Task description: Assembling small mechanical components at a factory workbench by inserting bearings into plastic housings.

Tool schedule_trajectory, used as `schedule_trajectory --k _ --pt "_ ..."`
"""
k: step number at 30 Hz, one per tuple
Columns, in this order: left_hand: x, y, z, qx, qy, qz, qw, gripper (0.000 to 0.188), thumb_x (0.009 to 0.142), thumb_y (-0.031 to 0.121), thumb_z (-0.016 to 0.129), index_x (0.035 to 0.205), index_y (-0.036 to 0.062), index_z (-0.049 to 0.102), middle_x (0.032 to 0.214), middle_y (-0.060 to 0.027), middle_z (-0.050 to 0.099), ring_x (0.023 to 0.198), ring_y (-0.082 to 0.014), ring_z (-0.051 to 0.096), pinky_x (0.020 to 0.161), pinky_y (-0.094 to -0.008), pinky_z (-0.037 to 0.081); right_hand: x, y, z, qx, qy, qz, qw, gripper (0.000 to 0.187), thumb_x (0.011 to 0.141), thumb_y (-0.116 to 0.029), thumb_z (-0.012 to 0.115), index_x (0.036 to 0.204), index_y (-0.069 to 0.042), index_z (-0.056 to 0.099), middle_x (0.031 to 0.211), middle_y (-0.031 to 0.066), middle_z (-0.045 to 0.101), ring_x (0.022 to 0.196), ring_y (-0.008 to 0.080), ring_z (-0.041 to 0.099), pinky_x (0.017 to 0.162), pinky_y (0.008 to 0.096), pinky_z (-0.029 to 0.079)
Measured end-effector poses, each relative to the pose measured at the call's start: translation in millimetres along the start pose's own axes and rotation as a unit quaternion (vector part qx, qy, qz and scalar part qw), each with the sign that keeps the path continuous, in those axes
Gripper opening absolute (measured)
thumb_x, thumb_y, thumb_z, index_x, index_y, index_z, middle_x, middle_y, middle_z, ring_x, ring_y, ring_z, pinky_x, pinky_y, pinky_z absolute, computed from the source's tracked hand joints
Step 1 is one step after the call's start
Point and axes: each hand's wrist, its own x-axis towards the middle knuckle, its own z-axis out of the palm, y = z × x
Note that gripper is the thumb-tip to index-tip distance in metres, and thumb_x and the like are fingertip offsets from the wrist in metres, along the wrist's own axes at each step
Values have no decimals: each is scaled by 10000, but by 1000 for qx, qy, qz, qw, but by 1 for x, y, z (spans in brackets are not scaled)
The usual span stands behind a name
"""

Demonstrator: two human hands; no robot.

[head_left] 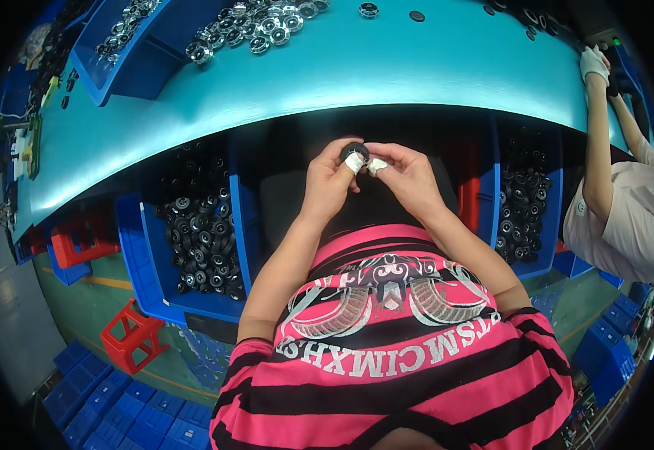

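In front of my chest, just off the table's near edge, both hands meet at a small black wheel (354, 152). My left hand (328, 182) is closed round it, the thumb pressed on its face. From the other side, my right hand (408, 180) pinches at the wheel's right edge with bent index finger and thumb. White tape wraps both thumbs. The fingers partly cover the wheel, so its far side is hidden.
A blue bin of black wheels (203, 251) stands at my left, another (522, 202) at my right. Shiny hubs (259, 30) lie on the teal table (327, 82) beside a blue tray (91, 75). A red stool (133, 335) stands lower left. A co-worker's gloved hand (595, 66) is far right.
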Motion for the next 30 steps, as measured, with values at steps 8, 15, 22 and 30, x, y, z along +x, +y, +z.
schedule_trajectory --k 8,15,22,30 --pt "-9 2 18 34 114 21 993 204 961 40 618 1143 24 709 888 -15 672 698 -48 589 498 -197 467 -5 -10 7 -194 11 -114 974 242 888 -36 710 1118 32 681 997 57 683 900 122 691 789 266 572" --pt "-5 9 -1 19 -34 -16 999 448 953 15 608 1392 49 528 1081 -50 642 793 -85 617 600 -218 510 10 2 -1 4 -24 24 999 288 874 -21 681 1156 34 663 1055 87 701 905 120 677 811 270 562" --pt "-6 6 -1 153 -59 -3 986 560 910 -34 615 1439 95 486 1119 -28 617 918 -98 627 673 -226 528 10 -1 0 34 -58 70 995 277 937 -41 629 1209 13 643 1042 62 695 901 115 654 767 247 533" --pt "-9 0 7 5 -17 15 1000 521 871 -91 612 1353 104 578 1047 -23 631 818 -71 614 639 -221 525 13 8 1 135 -26 114 984 270 889 -2 641 1155 37 674 1028 92 710 876 140 682 731 257 553"
